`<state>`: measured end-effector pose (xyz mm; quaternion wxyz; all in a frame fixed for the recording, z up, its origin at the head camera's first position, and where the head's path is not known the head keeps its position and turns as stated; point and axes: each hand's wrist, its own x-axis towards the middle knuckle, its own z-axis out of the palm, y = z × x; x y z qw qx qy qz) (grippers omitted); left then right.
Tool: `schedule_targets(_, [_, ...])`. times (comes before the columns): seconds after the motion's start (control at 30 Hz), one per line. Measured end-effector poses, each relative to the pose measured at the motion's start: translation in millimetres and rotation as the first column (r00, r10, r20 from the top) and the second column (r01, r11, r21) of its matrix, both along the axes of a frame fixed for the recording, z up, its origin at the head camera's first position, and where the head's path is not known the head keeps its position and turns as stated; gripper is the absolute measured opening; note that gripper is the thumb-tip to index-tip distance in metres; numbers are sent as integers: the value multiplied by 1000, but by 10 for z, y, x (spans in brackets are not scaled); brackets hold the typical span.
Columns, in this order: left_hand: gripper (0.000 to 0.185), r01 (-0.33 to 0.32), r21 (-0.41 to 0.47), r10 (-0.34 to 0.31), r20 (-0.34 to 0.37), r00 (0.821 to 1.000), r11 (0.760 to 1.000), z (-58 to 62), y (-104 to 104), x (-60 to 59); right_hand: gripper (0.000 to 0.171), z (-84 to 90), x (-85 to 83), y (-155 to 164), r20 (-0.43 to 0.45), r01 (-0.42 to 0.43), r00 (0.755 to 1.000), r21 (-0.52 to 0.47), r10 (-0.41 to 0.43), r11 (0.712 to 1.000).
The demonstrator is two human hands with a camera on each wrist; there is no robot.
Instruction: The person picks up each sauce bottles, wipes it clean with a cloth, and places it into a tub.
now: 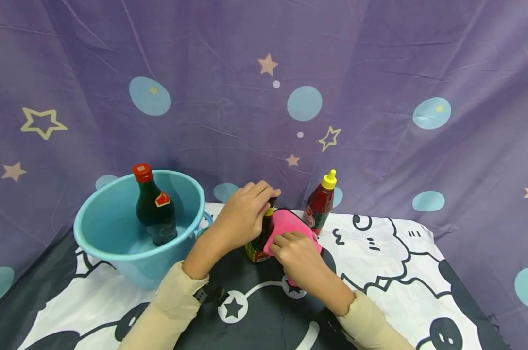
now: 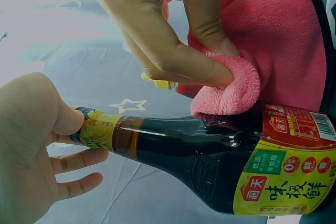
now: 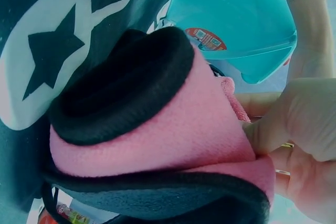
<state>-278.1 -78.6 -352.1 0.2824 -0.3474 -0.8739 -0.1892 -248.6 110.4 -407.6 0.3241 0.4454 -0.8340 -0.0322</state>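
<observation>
A dark sauce bottle [image 1: 258, 244] with a yellow-and-red label stands on the table; it shows close up [image 2: 210, 156] in the left wrist view. My left hand [image 1: 256, 204] grips its yellow-wrapped neck [image 2: 98, 131] from above. My right hand [image 1: 286, 240] pinches a pink cloth [image 1: 290, 222] with black trim and presses it against the bottle's shoulder. The folded cloth edge [image 2: 231, 85] sits between the right thumb and fingers. In the right wrist view the cloth [image 3: 157, 140] fills the frame, and the bottle is hidden behind it.
A light blue bucket [image 1: 93, 233] stands at the left with a red-capped dark bottle [image 1: 155, 209] inside. A red sauce bottle with a yellow cap [image 1: 319, 206] stands just right of the cloth. A black-and-white cartoon cloth [image 1: 390, 272] covers the table; a purple curtain hangs behind.
</observation>
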Motion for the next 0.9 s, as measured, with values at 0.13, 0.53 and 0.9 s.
schedule_targets(0.13, [28, 1, 0, -1, -5, 1000, 1000, 2, 1, 2, 21, -2, 3, 0, -4, 3, 1000, 4, -3, 1000])
schedule_targets(0.53, [28, -2, 3, 2, 12, 1000, 1000, -1, 3, -4, 20, -11, 14, 2, -2, 12, 1000, 52, -12, 999])
schedule_targets(0.9, [28, 6, 6, -6, -2, 1000, 1000, 1, 3, 0, 17, -18, 27, -7, 25, 31, 999, 101, -34, 994])
